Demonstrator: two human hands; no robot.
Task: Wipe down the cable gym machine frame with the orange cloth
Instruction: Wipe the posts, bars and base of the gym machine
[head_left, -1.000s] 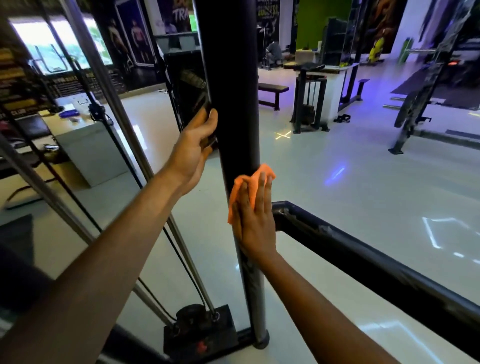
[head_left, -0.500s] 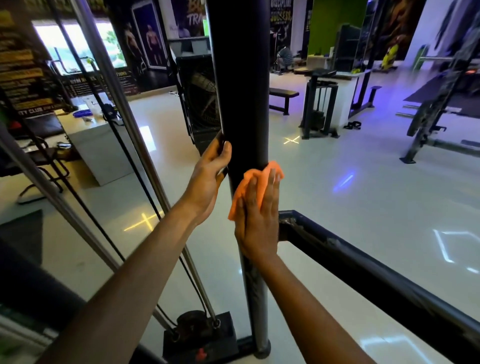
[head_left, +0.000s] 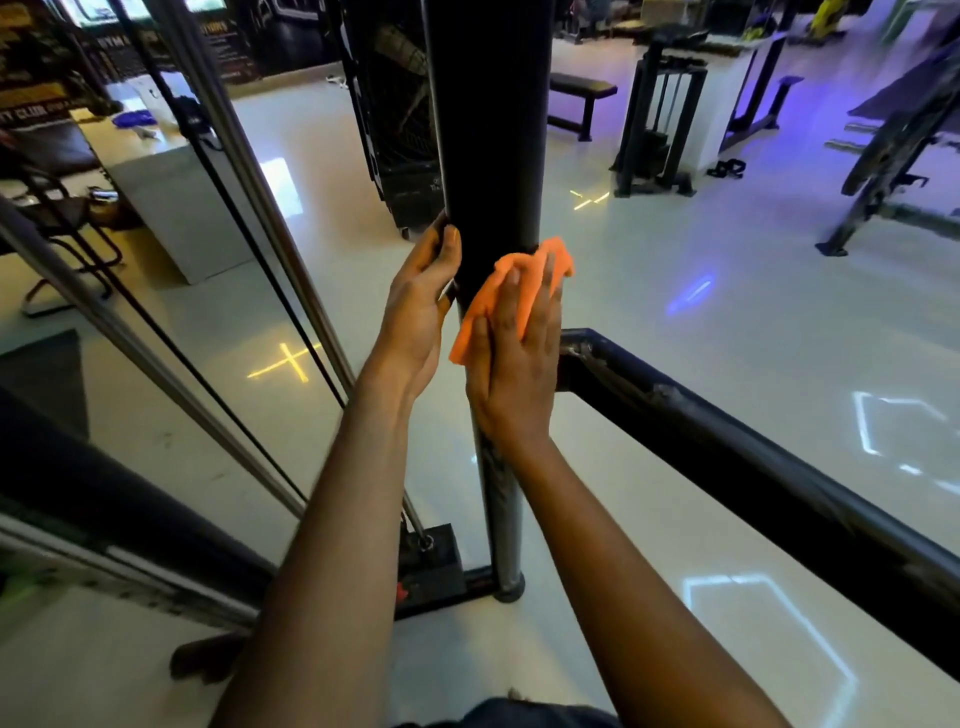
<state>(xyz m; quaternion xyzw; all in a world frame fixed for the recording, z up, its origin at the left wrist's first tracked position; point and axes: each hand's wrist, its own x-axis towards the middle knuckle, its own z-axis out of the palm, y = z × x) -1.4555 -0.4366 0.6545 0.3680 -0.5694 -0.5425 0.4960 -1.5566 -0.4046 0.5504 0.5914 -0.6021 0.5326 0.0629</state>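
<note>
A thick black upright post (head_left: 488, 130) of the cable machine frame rises in the middle of the view. My right hand (head_left: 514, 358) presses the orange cloth (head_left: 498, 291) flat against the post with straight fingers, just above where a black horizontal bar (head_left: 727, 441) joins it. On the post's left side my left hand (head_left: 421, 312) grips the edge, its fingers curled behind and its thumb on the front. Part of the cloth is hidden under my right hand.
Two slanted steel guide rods (head_left: 260, 182) and a black cable (head_left: 244, 223) run down to the base block (head_left: 431, 566) on the left. Benches and other machines (head_left: 654, 130) stand across the glossy white floor. A desk (head_left: 171, 197) sits at the left.
My left hand has slid down the post to just beside my right hand. The right hand and cloth stay pressed to the post just above the bar. The camera has tilted downward.
</note>
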